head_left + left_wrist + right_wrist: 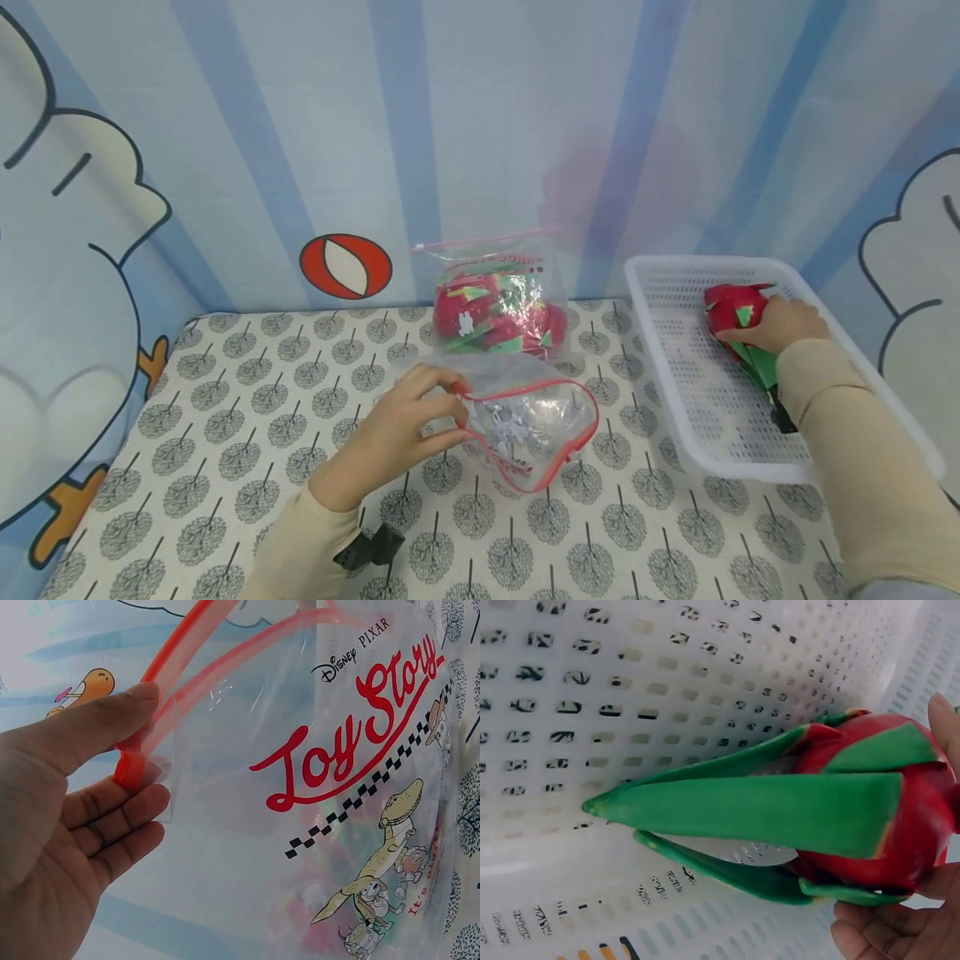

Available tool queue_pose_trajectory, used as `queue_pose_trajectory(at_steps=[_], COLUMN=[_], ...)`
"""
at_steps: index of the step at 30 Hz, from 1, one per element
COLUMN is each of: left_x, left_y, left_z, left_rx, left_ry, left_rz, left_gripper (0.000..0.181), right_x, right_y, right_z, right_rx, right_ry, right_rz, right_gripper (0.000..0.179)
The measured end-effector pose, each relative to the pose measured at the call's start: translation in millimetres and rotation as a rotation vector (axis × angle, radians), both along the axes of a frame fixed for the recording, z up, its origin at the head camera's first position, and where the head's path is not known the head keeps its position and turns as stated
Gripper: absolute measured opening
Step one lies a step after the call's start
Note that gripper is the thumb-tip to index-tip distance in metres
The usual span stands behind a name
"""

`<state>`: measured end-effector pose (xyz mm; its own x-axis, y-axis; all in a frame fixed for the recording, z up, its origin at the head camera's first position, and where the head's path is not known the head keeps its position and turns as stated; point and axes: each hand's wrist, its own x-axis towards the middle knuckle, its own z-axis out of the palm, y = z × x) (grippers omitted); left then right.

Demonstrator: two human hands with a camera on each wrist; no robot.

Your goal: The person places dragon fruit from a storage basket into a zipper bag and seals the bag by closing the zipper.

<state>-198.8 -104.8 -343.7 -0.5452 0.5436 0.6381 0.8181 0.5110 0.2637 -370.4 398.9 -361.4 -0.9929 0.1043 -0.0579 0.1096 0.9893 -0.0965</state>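
My left hand (408,421) pinches the red-edged mouth of a clear zip bag (225,802) between thumb and fingers. The bag's mouth gapes, with "Toy Story" lettering on its side in the left wrist view. Over the white basket at the right, my right hand (791,323) grips a toy dragon fruit (726,307) by its red rounded end. In the right wrist view, the fruit's long green leaves (757,814) point away from the palm, inside the basket. Part of the red body is hidden by my fingers.
Behind the gaping bag, a second zip bag (498,312) holding red and green toy fruits stands near the back wall. The white perforated basket (660,375) occupies the table's right side. A tree-patterned cloth (247,450) covers the table, with a blue striped backdrop (480,125) behind.
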Motion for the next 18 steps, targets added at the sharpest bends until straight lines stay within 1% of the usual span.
queue_pose_trajectory(at_steps=[3, 6, 10, 14, 18], left_x=[0.0, -0.5, -0.7, -0.2, -0.2], left_y=[-0.8, -1.5, -2.1, -2.0, -1.4], left_z=[0.0, -0.4, -0.8, -1.2, -2.1], left_rx=[0.002, 0.007, 0.005, 0.005, 0.005], left_ry=[-0.007, -0.01, -0.012, -0.017, -0.021], left_rz=[-0.001, -0.005, -0.003, 0.002, 0.005], left_gripper=[0.02, 0.021, 0.022, 0.023, 0.022], right_x=[0.3, -1.3, -4.1, -3.7, -0.5], right_y=[-3, -6, -10, -14, -15], right_z=[-2.2, -7.8, -14.8, -15.7, -16.5], right_rx=[0.037, 0.067, 0.072, 0.026, -0.011], right_ry=[0.023, 0.039, 0.023, 0.01, 0.039], right_rz=[-0.015, -0.027, -0.06, -0.066, -0.023], right_gripper=[0.094, 0.099, 0.105, 0.102, 0.096])
